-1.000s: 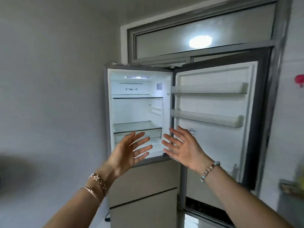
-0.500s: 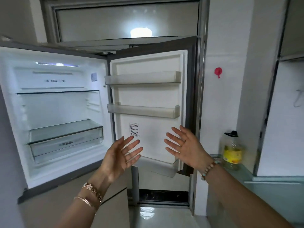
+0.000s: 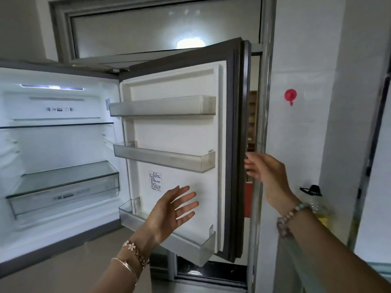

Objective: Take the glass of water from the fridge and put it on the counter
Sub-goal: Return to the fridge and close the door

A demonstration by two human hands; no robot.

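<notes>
The fridge (image 3: 61, 144) stands open on the left, lit inside, with bare shelves and a clear drawer. No glass of water shows on the shelves or in the door racks. The fridge door (image 3: 175, 144) swings out to the right with three see-through racks. My left hand (image 3: 171, 210) floats open in front of the door's lower half, palm turned right, holding nothing. My right hand (image 3: 266, 174) is open at the door's outer edge, fingers blurred and near the dark seal; whether they touch it is unclear.
A white wall (image 3: 306, 134) with a red suction hook (image 3: 290, 95) lies right of the door. An oil bottle with a black cap (image 3: 315, 199) stands on the counter (image 3: 376, 269) at the lower right, behind my right forearm. A dark doorway gap sits behind the door.
The view has closed in on the door. My right hand has moved right and up to the door's outer edge. My left hand has shifted right, in front of the door's lower half.
</notes>
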